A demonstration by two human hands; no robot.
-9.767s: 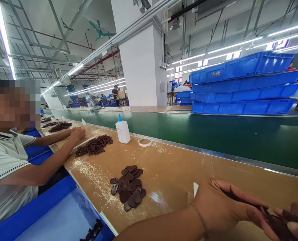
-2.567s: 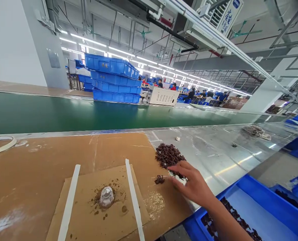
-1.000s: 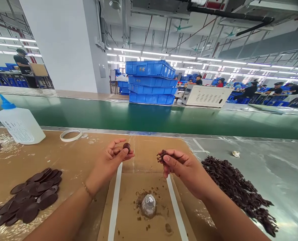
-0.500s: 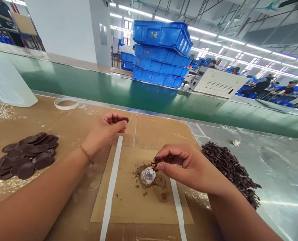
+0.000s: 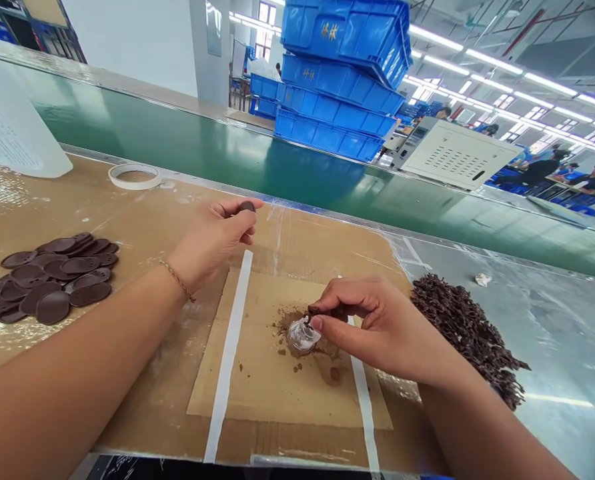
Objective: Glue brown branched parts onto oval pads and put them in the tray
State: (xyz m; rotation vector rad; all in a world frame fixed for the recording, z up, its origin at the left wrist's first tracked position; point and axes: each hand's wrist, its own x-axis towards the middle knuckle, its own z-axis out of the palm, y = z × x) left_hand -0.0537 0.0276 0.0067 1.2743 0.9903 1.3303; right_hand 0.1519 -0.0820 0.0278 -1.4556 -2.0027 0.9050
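Observation:
My left hand point(image 5: 227, 230) is closed on a dark brown disc point(image 5: 247, 207), raised over the far left corner of the taped cardboard sheet point(image 5: 277, 393). Fingertips of my right hand point(image 5: 362, 320) pinch a small dark brown piece point(image 5: 313, 311) right at the rim of a little clear cup point(image 5: 302, 335) with white residue. Brown stains ring the cup on the cardboard. A heap of dark brown oval discs point(image 5: 52, 303) lies to the left. Beyond my right wrist is a pile of thin, branching dark brown pieces point(image 5: 465, 327).
A tape roll point(image 5: 135, 176) and a translucent white jug point(image 5: 25, 127) stand at the back left. Behind runs a green conveyor belt point(image 5: 217, 143), with stacked blue crates point(image 5: 337, 87) and a beige metal box point(image 5: 457, 153) past it. Several people sit far off at right.
My right hand has brought the small piece down onto the cup's rim. My left hand still holds its disc, now turned somewhat. The camera view has tilted downward.

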